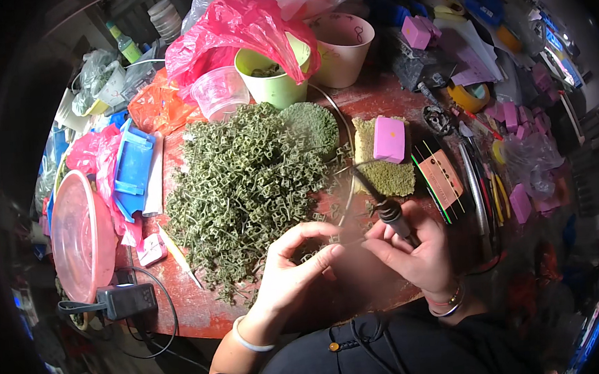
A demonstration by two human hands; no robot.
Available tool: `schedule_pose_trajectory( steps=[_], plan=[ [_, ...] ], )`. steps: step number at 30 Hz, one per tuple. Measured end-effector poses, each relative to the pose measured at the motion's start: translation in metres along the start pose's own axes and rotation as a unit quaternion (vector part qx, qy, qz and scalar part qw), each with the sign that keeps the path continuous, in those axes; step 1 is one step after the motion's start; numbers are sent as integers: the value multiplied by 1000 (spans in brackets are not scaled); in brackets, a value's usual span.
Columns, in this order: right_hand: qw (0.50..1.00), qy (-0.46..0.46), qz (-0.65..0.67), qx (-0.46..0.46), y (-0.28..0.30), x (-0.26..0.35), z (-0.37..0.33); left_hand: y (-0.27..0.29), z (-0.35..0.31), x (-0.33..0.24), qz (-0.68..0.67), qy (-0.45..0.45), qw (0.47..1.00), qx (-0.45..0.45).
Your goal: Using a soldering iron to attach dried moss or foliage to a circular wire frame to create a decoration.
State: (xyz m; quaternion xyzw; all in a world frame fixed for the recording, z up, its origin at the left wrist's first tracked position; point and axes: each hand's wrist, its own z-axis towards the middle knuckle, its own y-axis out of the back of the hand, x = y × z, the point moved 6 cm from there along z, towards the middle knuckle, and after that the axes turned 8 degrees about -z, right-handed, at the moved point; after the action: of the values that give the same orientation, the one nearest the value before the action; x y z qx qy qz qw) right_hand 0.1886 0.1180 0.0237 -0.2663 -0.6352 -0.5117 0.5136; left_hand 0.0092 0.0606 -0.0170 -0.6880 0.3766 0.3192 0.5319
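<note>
**Grip and Reach**

Head view: the right hand [416, 245] held a dark, pen-shaped tool [390, 212] slantwise, likely for control; the left hand [294, 263] curled narrowly opposite, any contents indeterminable. Green pieces [244, 177] lay heaped left on the table [184, 319], presumably for easy reach.

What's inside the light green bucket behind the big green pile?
Some dark bits show inside the light green bucket. A pink plastic bag drapes over its rim, hiding part of the inside. What lies beneath the bits can't be seen.
</note>
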Motion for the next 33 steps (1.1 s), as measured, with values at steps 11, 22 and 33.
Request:
schedule_pose_trajectory(
  steps=[11, 22, 33],
  plan=[
    [871, 83, -464, -140, 67, -3, -11, 3, -2, 1, 24, -6, 999, -20],
    [928, 171, -327, -48, 42, 9, -22, 0, -3, -2, 32, -5, 999, -30],
    [928, 171, -328, -49, 35, 6, -20, 0, -2, -3, 62, -26, 998, -9]
  ],
)
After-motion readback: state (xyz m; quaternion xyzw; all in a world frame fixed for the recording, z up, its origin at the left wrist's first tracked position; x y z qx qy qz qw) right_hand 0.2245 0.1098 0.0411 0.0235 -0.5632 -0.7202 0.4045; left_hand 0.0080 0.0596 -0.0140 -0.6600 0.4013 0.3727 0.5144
